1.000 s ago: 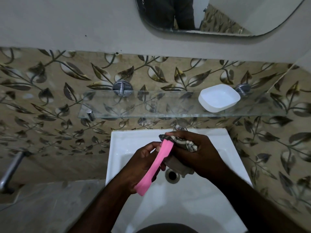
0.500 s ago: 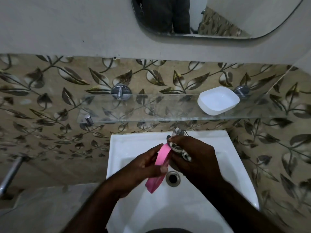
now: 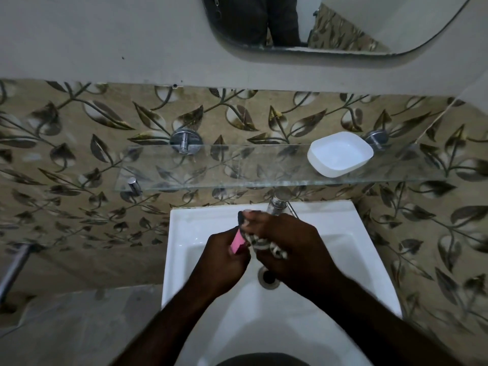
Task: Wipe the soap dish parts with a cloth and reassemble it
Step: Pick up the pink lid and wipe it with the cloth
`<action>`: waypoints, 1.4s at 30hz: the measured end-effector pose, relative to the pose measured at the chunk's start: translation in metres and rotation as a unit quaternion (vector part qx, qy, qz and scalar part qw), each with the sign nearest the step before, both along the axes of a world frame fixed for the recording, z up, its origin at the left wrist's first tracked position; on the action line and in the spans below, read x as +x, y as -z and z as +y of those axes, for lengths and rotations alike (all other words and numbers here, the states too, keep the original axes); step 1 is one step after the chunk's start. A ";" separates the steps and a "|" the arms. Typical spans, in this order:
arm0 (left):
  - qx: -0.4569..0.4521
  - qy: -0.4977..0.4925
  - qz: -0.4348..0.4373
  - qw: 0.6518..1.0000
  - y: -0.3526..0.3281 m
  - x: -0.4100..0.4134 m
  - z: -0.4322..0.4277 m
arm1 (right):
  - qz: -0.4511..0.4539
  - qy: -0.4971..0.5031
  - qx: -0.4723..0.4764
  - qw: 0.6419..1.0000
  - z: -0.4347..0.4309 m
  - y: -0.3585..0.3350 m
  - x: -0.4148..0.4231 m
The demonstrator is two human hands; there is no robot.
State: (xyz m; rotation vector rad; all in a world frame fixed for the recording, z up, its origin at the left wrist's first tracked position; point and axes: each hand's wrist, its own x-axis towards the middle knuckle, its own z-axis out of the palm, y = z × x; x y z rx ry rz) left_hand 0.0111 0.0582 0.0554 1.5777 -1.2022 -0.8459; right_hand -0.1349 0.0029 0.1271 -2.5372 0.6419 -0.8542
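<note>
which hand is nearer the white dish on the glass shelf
Right. The right hand, gripping the cloth, is below and left of the white dish; the left hand, holding the pink part, sits farther left and lower.

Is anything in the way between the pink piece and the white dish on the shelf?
Mostly no. The right hand with the cloth sits beside the pink piece, on the side toward the white dish, and the tap stands just behind the hands. The dish sits alone on the glass shelf.
</note>
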 end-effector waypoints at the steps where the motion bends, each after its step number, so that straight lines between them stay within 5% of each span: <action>1: 0.005 -0.002 0.000 1.000 0.002 0.001 -0.001 | -0.030 0.034 0.073 0.996 -0.004 0.001 0.000; 4: 0.008 0.005 0.001 1.000 0.005 0.000 -0.001 | -0.057 0.074 0.180 0.979 0.000 0.002 0.008; 7: -0.013 0.018 0.003 1.000 0.005 0.003 0.001 | 0.009 -0.003 0.025 1.000 0.014 0.009 0.008; 10: -0.029 0.036 -0.007 0.999 0.003 0.003 0.004 | 0.024 -0.078 -0.006 0.997 0.009 0.010 0.002; 16: -0.026 0.023 -0.019 0.999 0.005 0.003 -0.001 | -0.134 0.064 0.282 0.948 -0.003 0.012 0.003; 21: -0.040 0.044 -0.008 0.998 0.004 0.003 0.001 | -0.036 -0.034 0.063 0.997 0.014 0.012 0.000; 27: -0.055 0.027 -0.016 0.998 -0.007 0.001 0.005 | -0.162 0.102 0.307 0.932 -0.002 0.012 -0.004; 33: -0.062 0.036 0.006 0.997 -0.004 0.002 0.004 | -0.058 0.006 0.045 0.997 0.015 0.010 -0.004; 36: -0.058 0.033 -0.011 0.998 -0.001 0.001 0.005 | -0.135 0.046 0.229 0.963 0.007 0.009 -0.007; 38: -0.049 0.040 -0.015 0.998 -0.002 -0.001 0.004 | -0.141 0.078 0.265 0.951 0.006 0.005 -0.006; 42: -0.045 0.062 0.019 0.997 -0.005 -0.001 0.001 | -0.037 -0.006 0.030 0.999 0.024 0.003 -0.002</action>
